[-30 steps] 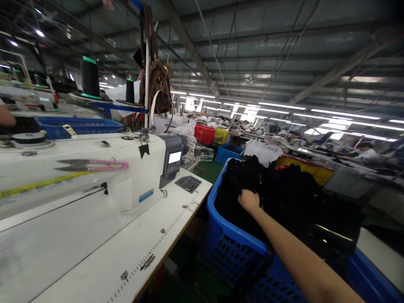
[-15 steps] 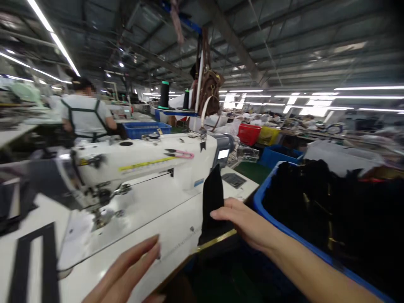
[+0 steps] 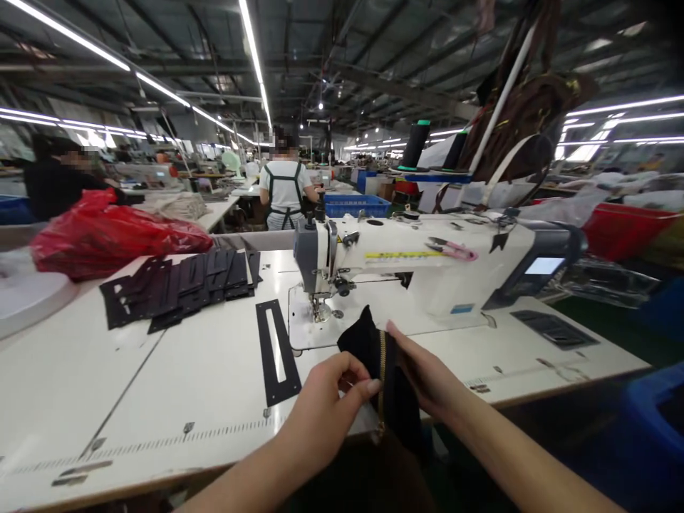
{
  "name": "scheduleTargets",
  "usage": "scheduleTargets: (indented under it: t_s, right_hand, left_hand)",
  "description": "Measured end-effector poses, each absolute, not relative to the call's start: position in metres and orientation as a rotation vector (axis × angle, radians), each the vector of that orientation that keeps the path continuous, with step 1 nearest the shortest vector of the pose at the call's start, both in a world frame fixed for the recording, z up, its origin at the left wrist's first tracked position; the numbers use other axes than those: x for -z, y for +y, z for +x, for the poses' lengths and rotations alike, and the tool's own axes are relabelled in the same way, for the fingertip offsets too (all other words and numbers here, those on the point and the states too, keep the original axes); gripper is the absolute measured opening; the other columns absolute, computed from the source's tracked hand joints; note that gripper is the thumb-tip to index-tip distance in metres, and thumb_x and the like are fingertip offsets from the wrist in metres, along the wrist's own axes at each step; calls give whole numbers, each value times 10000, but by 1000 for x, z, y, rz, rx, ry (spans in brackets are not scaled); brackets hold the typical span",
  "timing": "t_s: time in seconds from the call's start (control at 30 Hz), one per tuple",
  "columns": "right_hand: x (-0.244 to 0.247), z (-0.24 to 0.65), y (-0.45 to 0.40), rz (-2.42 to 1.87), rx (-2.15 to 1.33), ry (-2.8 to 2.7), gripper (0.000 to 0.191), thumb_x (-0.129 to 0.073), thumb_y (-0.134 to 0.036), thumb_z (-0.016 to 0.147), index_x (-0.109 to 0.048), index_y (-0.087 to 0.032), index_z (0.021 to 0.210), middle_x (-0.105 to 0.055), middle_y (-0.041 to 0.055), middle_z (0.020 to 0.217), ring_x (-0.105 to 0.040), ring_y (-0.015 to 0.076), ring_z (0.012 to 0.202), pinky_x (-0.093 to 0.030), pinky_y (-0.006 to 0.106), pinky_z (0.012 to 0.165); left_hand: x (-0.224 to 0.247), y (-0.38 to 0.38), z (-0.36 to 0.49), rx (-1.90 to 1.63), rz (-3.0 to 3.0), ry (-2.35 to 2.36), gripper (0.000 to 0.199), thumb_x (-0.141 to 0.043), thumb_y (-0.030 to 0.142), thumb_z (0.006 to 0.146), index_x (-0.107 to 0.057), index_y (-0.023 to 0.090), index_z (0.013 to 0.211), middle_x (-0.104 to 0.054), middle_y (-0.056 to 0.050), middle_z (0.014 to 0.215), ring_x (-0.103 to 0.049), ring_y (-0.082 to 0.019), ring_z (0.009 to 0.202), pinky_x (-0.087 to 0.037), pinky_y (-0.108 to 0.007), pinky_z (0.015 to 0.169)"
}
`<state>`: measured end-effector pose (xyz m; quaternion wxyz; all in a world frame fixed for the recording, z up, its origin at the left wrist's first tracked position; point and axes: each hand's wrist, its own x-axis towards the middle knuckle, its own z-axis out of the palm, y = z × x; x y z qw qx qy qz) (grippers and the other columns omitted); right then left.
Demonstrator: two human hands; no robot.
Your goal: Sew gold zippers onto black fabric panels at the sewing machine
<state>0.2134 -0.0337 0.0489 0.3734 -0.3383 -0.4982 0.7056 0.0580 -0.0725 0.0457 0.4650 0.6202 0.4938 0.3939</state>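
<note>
A black fabric piece with a brass zipper (image 3: 382, 370) hangs between my hands at the front edge of the table. My left hand (image 3: 342, 388) pinches it beside the zipper teeth, thumb against the fabric. From the other side my right hand (image 3: 422, 370) grips it, its fingers partly hidden behind the cloth. Just beyond stands a white sewing machine (image 3: 427, 271), its needle area to the left of the fabric. A black frame-shaped piece with a long slot (image 3: 266, 335) lies flat on the white table (image 3: 203, 385), left of my left hand.
Several dark slotted pieces (image 3: 187, 281) lie heaped at the left, before a red plastic bag (image 3: 117, 235). Pink-handled thread snips (image 3: 454, 249) rest on the machine. A blue bin (image 3: 657, 399) stands at the right. A person in a white shirt (image 3: 285, 187) works beyond the machine.
The view has swung left. My right hand has brought the black zippered piece from beside the bin to the table's front edge, and my left hand has closed on it.
</note>
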Motion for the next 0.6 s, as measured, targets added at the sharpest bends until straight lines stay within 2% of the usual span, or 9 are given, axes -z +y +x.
scheduleTargets:
  t_s: [0.07,0.17,0.27,0.33,0.4,0.47,0.5,0.53,0.6]
  right_hand:
    - [-46,220,-36,-851,-1680,-1455,567,-397,-673,792,-648,-170,870,-630,56,797,-578,206,797,-448,293,680]
    - [-46,232,-37,-797,-1488,-1784,583,-432,-671,783,-609,-188,1056,-617,70,982,-544,239,943,-418,350,827]
    - [-50,238,-34,-772,-1424,-1963,597,-491,-659,758,-574,-194,1123,-602,70,999,-528,250,968,-384,379,887]
    - [-53,239,-30,-801,-1364,-2029,545,-541,-633,740,-601,-191,1052,-601,53,910,-534,233,902,-394,368,864]
    - [-56,238,-28,-847,-1302,-2078,408,-599,-563,736,-624,-180,873,-578,29,795,-531,204,810,-414,341,808]
    - [-58,237,-28,-892,-1269,-2068,328,-604,-492,768,-579,-169,713,-552,21,729,-526,177,741,-429,316,745]
    - [-58,237,-30,-892,-1286,-2029,336,-575,-492,792,-564,-167,705,-560,32,747,-536,176,741,-437,316,728]
    - [-58,237,-33,-866,-1319,-1975,364,-526,-523,814,-569,-166,757,-578,55,803,-553,186,763,-450,325,723]
    - [-54,234,-43,-790,-1354,-1898,499,-443,-610,819,-551,-175,1039,-578,125,1035,-574,233,903,-470,376,773]
  left_hand:
    - [-42,-71,57,-1004,1455,1199,186,-563,349,763,-520,182,693,-507,17,641,-462,-142,633,-367,-250,596]
    - [-43,-66,57,-1055,1329,1142,288,-548,451,754,-496,176,689,-486,13,620,-465,-142,611,-394,-261,579]
    - [-51,-63,57,-1051,1193,1089,386,-579,545,692,-483,171,695,-528,-14,661,-521,-168,664,-449,-288,606]
    - [-59,-63,55,-1054,1134,1066,428,-610,578,649,-475,174,695,-543,-21,684,-542,-176,697,-464,-285,609]
    - [-65,-64,52,-1078,1111,1062,439,-632,582,629,-465,180,685,-531,-4,669,-532,-158,671,-450,-255,574]
    - [-68,-64,47,-1108,1107,1084,423,-636,564,642,-453,184,679,-491,28,619,-479,-115,580,-390,-209,505]
    - [-68,-64,45,-1127,1107,1103,410,-634,549,654,-449,185,680,-465,43,595,-435,-95,533,-348,-193,472]
    - [-68,-63,43,-1146,1102,1123,394,-632,532,667,-447,185,686,-444,54,580,-395,-82,504,-311,-186,453]
    - [-65,-63,41,-1174,1070,1156,369,-633,500,679,-442,185,699,-437,58,581,-367,-77,495,-286,-185,446]
